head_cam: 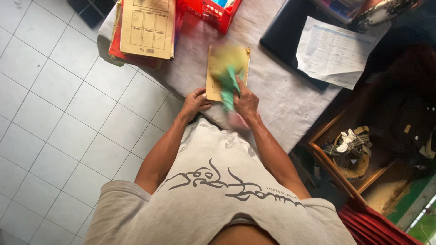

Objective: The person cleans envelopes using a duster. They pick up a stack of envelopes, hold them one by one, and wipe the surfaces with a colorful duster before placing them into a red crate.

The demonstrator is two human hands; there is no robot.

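Observation:
A tan paper folder [217,90] lies on the grey cloth-covered table [277,95]. My left hand [195,100] presses on the folder's near left corner, holding it down. My right hand [246,102] grips a duster with a green handle and a blurred yellow-green head [228,68] that sweeps over the folder's top. The blur hides the exact shape of the duster's head.
A stack of tan and red folders [144,28] sits at the table's far left, a red plastic basket [210,12] behind it. A dark laptop [290,31] with a printed sheet [334,51] lies to the right. A wooden chair [338,170] with a bag stands beside the table.

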